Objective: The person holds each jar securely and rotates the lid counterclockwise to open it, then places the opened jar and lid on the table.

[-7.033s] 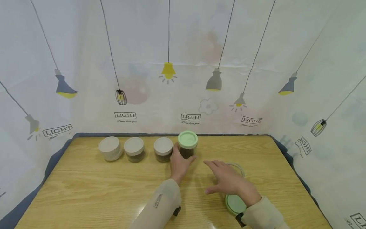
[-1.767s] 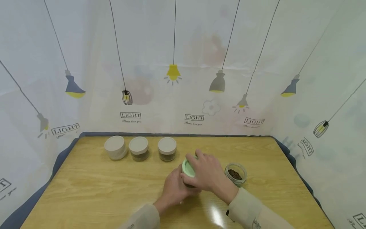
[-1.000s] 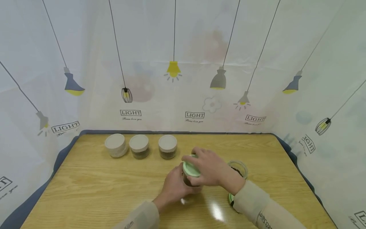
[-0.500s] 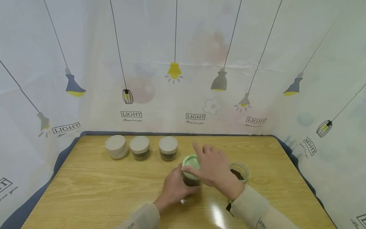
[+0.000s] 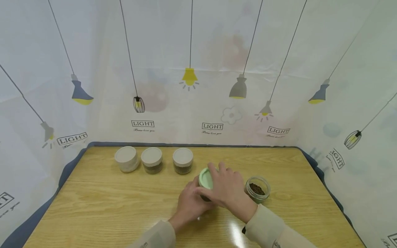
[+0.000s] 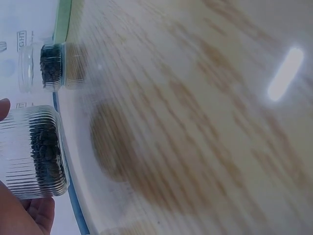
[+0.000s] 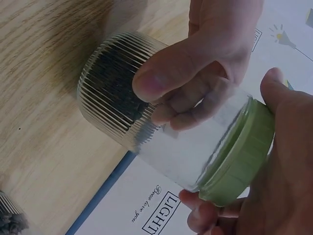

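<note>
Jar (image 7: 117, 90) gripped in your left hand (image 5: 190, 203), you are clasping its lid (image 7: 239, 156) between your right hand's (image 5: 229, 188) fingers.

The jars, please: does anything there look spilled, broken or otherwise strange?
I see no clear spill or break. Only the open jar stands out: it has no lid on, while the held jar and three white-lidded jars are covered.
</note>
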The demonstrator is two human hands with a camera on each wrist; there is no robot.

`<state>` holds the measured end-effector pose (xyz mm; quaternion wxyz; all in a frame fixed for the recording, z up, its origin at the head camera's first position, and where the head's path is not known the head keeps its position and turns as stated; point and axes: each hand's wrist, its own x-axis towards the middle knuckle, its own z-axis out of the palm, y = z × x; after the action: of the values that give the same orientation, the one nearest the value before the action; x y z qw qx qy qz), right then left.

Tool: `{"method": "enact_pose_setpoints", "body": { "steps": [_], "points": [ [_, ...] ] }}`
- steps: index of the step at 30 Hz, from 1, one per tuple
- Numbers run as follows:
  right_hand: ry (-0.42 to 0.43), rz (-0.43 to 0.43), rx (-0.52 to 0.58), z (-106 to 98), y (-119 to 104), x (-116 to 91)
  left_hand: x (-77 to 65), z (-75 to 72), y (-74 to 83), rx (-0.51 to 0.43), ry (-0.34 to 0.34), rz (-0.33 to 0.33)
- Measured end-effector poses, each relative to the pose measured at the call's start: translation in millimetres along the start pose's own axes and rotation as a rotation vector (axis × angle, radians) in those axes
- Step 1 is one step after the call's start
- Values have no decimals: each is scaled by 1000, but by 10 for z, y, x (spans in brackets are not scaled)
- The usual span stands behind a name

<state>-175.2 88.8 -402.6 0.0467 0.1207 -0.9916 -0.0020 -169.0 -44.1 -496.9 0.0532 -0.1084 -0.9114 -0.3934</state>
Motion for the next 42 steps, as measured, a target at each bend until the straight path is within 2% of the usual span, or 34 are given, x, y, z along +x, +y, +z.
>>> {"method": "enact_pose_setpoints", "body": {
  "steps": [8, 16, 23, 27, 31, 35, 42],
  "points": [
    [21, -13, 30, 23, -8, 3, 17, 12, 18, 48, 17, 2],
    [14, -74, 148, 23, 34, 34, 12, 2, 14, 17, -17, -33],
    [-56, -213, 232, -23, 145, 58, 11, -19, 3, -45, -39, -69],
    [-103, -296, 251, -56, 220, 72, 6, -17, -15, -57, -46, -49],
    [-131, -340, 248, -73, 270, 81, -1, -14, -35, -80, -57, -30],
    [-107, -318, 223, -82, 273, 67, -3, -18, -35, -99, -50, -32],
    [86, -139, 91, -80, 209, 65, -4, 5, -17, -68, -19, -52]
  ]
}}
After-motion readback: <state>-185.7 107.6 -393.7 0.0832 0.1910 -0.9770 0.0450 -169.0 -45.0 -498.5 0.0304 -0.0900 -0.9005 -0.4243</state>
